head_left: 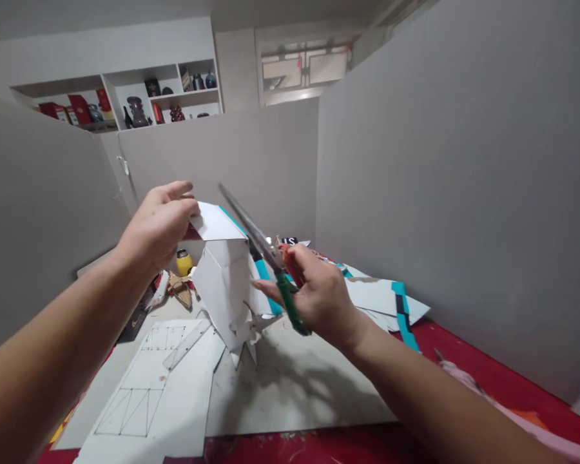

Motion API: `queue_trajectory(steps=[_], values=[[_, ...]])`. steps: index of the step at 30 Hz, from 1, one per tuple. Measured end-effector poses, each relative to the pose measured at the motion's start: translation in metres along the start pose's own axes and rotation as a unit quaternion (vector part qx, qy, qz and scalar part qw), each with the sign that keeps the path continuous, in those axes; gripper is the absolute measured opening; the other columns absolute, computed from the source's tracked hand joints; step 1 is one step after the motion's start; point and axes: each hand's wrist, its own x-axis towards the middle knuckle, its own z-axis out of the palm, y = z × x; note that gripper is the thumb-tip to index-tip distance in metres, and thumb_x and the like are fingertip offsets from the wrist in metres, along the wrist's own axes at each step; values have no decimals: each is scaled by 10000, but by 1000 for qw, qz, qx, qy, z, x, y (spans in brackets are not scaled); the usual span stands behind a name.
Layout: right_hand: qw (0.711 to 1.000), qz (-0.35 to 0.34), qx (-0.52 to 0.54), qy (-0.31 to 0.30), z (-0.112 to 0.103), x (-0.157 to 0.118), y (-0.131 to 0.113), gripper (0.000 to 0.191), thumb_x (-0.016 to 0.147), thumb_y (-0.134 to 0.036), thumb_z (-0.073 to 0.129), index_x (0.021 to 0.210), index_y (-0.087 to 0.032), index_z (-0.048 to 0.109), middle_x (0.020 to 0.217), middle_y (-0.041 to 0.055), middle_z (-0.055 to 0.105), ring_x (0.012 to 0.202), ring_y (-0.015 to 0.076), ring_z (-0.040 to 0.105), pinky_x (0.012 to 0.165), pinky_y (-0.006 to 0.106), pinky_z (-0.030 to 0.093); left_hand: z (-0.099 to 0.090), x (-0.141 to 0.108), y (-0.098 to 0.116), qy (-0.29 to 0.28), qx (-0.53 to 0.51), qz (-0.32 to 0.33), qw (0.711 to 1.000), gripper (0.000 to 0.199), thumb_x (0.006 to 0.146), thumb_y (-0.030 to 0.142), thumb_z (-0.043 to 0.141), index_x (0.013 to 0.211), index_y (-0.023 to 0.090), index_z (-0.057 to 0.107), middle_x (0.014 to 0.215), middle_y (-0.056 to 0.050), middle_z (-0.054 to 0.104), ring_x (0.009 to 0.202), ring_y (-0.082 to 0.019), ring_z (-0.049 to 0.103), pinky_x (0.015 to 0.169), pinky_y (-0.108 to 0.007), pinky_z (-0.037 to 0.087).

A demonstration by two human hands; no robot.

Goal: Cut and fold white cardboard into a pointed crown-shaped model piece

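We pinch a white card model (226,287) in our left hand (159,219), thumb and fingers closed on its upper corner — it stands out in front of us, above the pale board (290,403). Our right hand (323,290) is wrapped round the handles of the scissors (246,218), blades slanting up and leftward beside the card's blue edge; we cannot tell whether they touch it. To the left lies a paper sheet (183,399) with ruled lines, a clear ruler (187,345) slanting across it. Farther back we see a yellow jar (184,264) — and, at right, white card pieces (374,293)
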Motion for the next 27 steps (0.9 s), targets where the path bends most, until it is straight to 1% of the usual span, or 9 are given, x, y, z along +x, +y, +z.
queue_trajectory(steps=[3, 8, 11, 13, 15, 18, 22, 24, 27], values=[[999, 23, -37, 26, 4, 4, 8, 300, 770, -438, 672, 789, -227, 459, 665, 0, 535, 580, 156, 478, 605, 287, 375, 15, -12, 13, -23, 9, 17, 1000, 585, 688, 44, 549, 1270, 82, 586, 935, -89, 685, 620, -141, 647, 576, -277, 552], [988, 100, 116, 4, 0, 20, 23, 207, 742, -324, 599, 694, -216, 429, 667, -21, 492, 633, 143, 470, 615, 257, 371, 13, -21, 22, -128, -59, 13, 990, 574, 934, 287, 483, 1483, 212, 332, 1060, -90, 687, 870, -242, 707, 720, -365, 556], [964, 125, 231, -40, -4, 27, 29, 208, 686, -320, 630, 649, -203, 461, 693, -16, 493, 661, 145, 467, 620, 260, 371, -6, -11, 6, -70, -86, 67, 992, 614, 975, 374, 412, 1528, 245, 178, 1282, -140, 616, 957, -224, 694, 848, -385, 535], [927, 165, 323, -101, 0, 27, 33, 209, 655, -332, 652, 656, -197, 492, 650, -29, 459, 600, 128, 432, 570, 255, 350, -21, -4, -13, -8, -16, 83, 996, 694, 893, 351, 585, 1503, 239, 273, 1390, -139, 546, 1081, -226, 644, 937, -345, 489], [876, 205, 404, -166, 11, 23, 40, 228, 634, -343, 675, 686, -190, 513, 610, -46, 428, 546, 111, 396, 524, 244, 324, -34, -3, -34, -72, 42, -18, 996, 734, 773, 316, 734, 1429, 203, 423, 1361, -152, 575, 1126, -255, 618, 905, -310, 499], [824, 228, 460, -242, 38, 7, 51, 241, 622, -317, 702, 692, -181, 516, 608, -49, 445, 539, 103, 402, 506, 232, 326, -45, -10, -68, -203, 50, -183, 960, 624, 728, 386, 766, 1294, 216, 564, 1091, -120, 717, 893, -259, 693, 705, -312, 546], [773, 258, 475, -332, 72, -18, 57, 231, 637, -306, 705, 693, -175, 524, 579, -60, 458, 517, 95, 411, 495, 223, 341, -55, -25, -116, -187, 27, -264, 946, 473, 704, 374, 785, 1112, 216, 607, 804, -27, 720, 665, -176, 678, 577, -252, 519], [772, 278, 448, -354, 79, -26, 55, 244, 645, -327, 708, 694, -172, 526, 568, -63, 465, 513, 96, 420, 491, 220, 343, -62, -30, -139, -190, 26, -290, 938, 526, 680, 347, 804, 1144, 212, 597, 765, -18, 716, 638, -176, 678, 554, -247, 512], [801, 274, 363, -388, 83, -32, 52, 302, 689, -389, 709, 655, -175, 498, 545, -58, 465, 507, 99, 433, 475, 216, 343, -74, -35, -168, -209, 16, -333, 919, 685, 631, 321, 835, 1248, 207, 561, 797, -46, 743, 672, -220, 706, 588, -292, 536]])
